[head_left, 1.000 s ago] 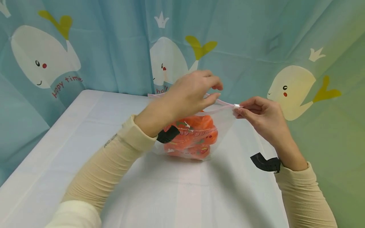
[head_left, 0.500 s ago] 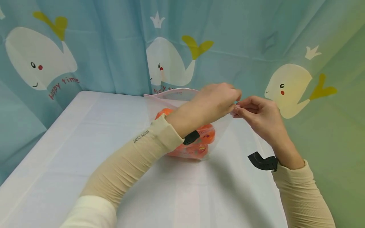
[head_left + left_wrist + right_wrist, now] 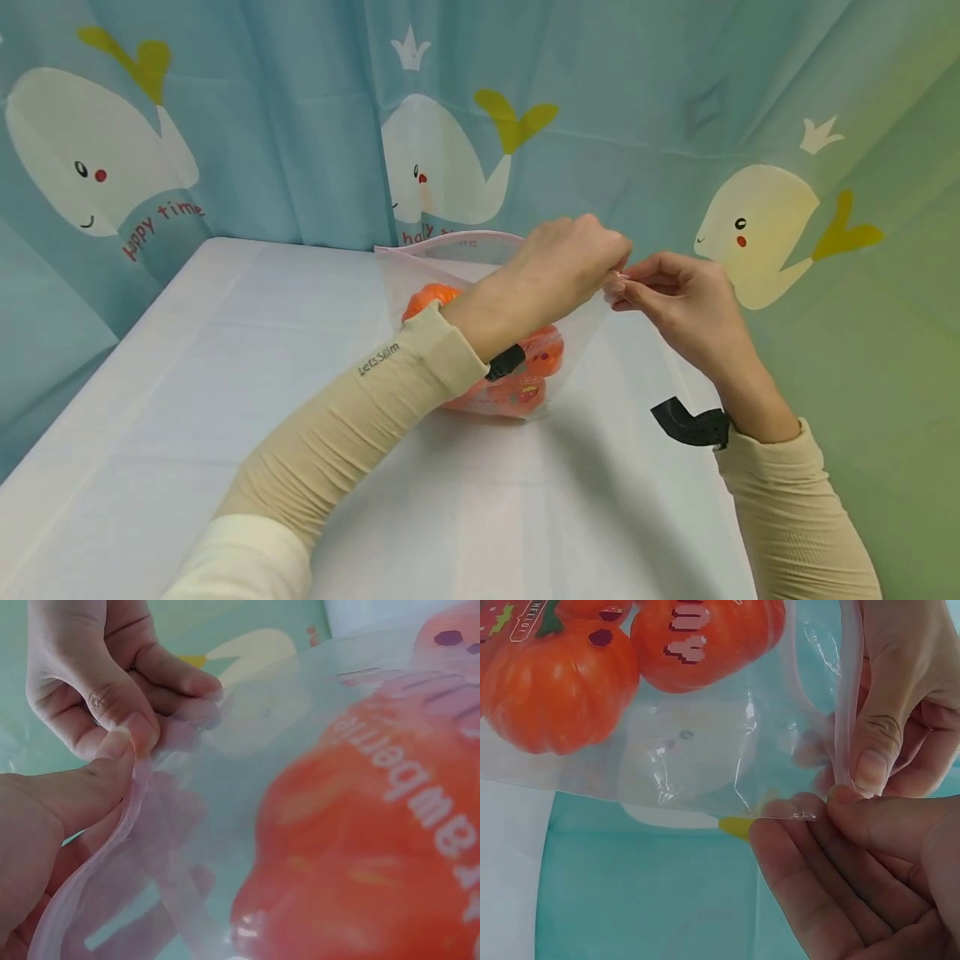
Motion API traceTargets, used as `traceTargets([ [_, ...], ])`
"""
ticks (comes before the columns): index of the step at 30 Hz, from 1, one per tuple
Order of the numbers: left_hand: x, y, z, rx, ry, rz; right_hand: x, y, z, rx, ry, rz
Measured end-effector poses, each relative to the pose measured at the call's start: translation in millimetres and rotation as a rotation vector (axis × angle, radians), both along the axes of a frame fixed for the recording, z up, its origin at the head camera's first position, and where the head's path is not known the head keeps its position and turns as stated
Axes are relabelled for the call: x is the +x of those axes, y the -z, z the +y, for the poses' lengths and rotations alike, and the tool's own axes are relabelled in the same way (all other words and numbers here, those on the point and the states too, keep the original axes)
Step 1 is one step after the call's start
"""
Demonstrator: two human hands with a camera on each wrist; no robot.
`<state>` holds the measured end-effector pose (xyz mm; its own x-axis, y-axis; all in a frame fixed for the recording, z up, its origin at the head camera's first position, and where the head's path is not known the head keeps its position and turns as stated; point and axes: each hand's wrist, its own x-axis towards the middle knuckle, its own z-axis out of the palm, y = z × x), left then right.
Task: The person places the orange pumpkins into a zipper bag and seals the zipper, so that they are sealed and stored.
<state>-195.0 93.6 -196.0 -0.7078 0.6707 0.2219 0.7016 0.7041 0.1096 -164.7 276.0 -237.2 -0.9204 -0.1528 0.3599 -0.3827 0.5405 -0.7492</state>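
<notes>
A clear slider zip bag [image 3: 577,346] with a pink-edged mouth and printed strawberry lettering stands on the table, its mouth gaping towards the left. Inside it lie several orange toy pumpkins [image 3: 566,690]. My left hand [image 3: 566,262] reaches across the bag and pinches its mouth edge near the right corner, where the slider is now covered by fingers. Thumb and fingers of my right hand [image 3: 686,304] pinch that same corner. In the left wrist view, both thumbs nearly meet at the pink zip strip [image 3: 131,802]. The left forearm hides part of the bag.
A white cloth covers the table [image 3: 225,333]. Behind it and along the right side hangs a blue-green curtain [image 3: 637,83] printed with whales. Each wrist carries a black camera mount [image 3: 690,423].
My left hand has moved right and down from above the bag's mouth to the slider corner, and its fingers have closed there. The right hand has kept its pinch on the corner.
</notes>
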Motion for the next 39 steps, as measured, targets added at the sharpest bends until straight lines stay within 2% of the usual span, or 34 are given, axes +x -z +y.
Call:
traceTargets([
  [9, 1.9, -0.7, 0.2, 0.031, 0.025, 0.037, 0.6, -2.0, -1, 0.024, 0.012, -0.004],
  [18, -0.6, -0.7, -6.4, -0.040, 0.002, 0.020, 1.8, -2.5, -1, 0.014, 0.026, 0.008],
  [23, -3.7, 0.6, -13.6, -0.017, 0.013, 0.005, 1.6, -1.9, 2, 0.009, 0.031, 0.008],
  [28, -5.6, 2.6, -17.8, -0.002, 0.033, 0.021, 1.3, -0.9, 3, 0.009, 0.034, 0.009],
  [33, -5.6, 4.7, -17.0, 0.007, 0.043, 0.012, 0.3, 0.8, 3, 0.053, 0.042, 0.052],
  [39, -4.9, 5.4, -14.7, 0.007, 0.042, -0.013, -1.2, 2.4, 0, 0.093, -0.001, 0.122],
])
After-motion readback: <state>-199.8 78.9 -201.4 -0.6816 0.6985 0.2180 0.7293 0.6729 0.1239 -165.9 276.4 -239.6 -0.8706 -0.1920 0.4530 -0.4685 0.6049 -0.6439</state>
